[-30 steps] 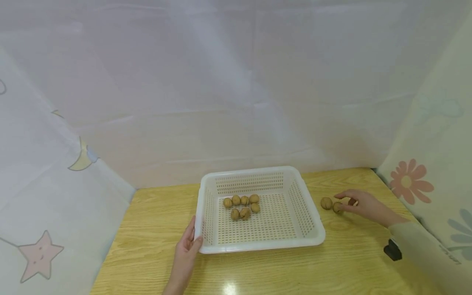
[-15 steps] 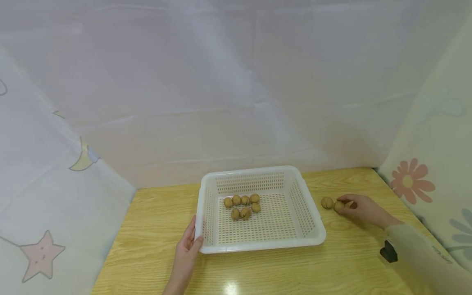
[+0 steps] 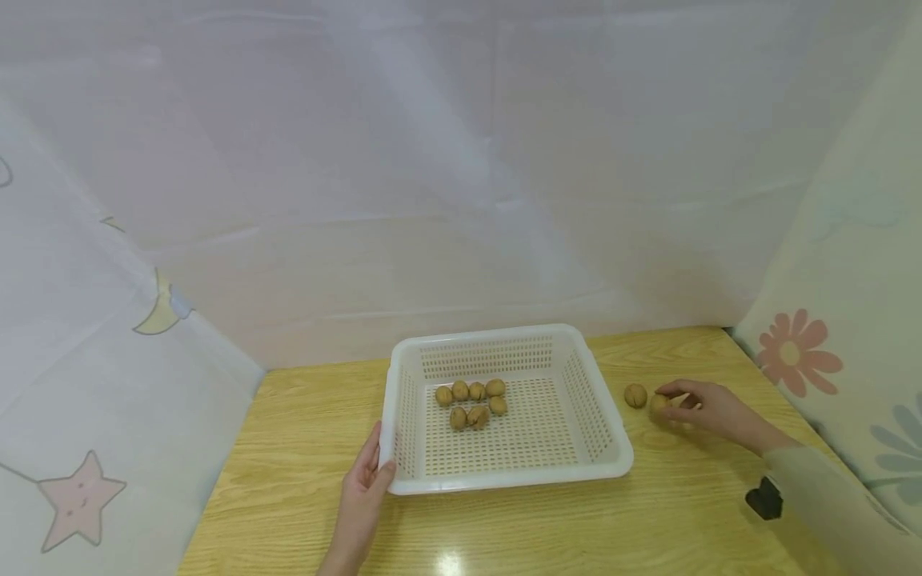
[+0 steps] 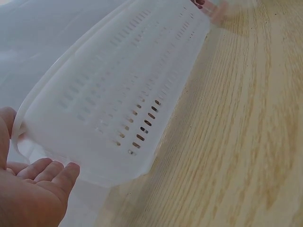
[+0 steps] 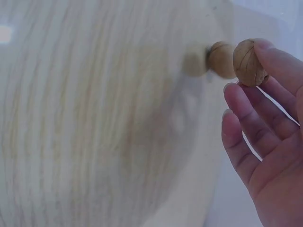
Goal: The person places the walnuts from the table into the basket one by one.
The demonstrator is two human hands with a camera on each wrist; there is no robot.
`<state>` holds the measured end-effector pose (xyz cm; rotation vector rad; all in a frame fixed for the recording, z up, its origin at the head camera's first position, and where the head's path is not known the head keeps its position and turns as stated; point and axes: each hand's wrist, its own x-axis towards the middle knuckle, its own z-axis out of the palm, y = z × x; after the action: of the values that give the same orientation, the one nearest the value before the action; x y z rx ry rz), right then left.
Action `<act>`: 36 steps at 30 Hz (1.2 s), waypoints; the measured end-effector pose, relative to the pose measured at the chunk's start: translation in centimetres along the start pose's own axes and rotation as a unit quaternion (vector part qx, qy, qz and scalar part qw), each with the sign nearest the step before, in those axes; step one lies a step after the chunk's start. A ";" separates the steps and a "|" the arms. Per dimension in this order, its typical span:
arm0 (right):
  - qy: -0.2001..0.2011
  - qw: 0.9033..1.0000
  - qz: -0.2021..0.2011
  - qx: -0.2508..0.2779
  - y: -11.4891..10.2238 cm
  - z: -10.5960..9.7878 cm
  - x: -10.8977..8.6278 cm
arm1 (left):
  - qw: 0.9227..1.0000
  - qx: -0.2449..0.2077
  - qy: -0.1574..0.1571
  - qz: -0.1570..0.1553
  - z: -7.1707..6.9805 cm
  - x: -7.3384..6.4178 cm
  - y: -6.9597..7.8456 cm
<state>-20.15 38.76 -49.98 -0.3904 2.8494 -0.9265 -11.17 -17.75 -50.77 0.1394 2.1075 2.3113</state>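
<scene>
My left hand (image 3: 358,500) grips the near left corner of a white plastic basket (image 3: 504,480), thumb over the rim. In the left wrist view, several fingertips (image 4: 71,171) lie against the slotted side of the basket. Inside it, several walnuts (image 3: 478,416) sit in two rough rows toward the left. To the right of the basket, my right hand (image 3: 709,412) pinches a walnut (image 5: 249,62) between thumb and fingers. Whether this walnut is off the table cannot be told. Another walnut (image 3: 635,395) lies on the table just left of it.
The wooden table (image 3: 288,464) ends at a pale cloth (image 3: 461,264) hanging behind it. Printed cloths hang at both sides, with a flower (image 3: 798,352) on the right one. A small black object (image 3: 765,499) is at the right sleeve.
The fingers of my right hand have come down from above and closed on the right-hand walnut. My left hand and the basket stay where they were.
</scene>
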 end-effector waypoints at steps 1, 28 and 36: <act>0.003 1.000 -0.005 0.001 -0.3 -0.1 -0.1 | 1.000 0.000 -0.001 -0.001 0.0 0.0 0.0; -0.025 0.998 -0.052 0.016 -12.1 -3.1 2.6 | 0.998 0.039 0.030 -0.035 0.3 0.3 1.2; -0.058 0.993 -0.096 0.024 -15.3 -1.9 6.1 | 0.998 0.038 0.033 -0.038 0.4 0.2 1.2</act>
<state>-23.18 26.19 -39.57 -0.6985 2.7147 -0.9674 -11.28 -17.43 -49.53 -0.0175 2.1911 2.2253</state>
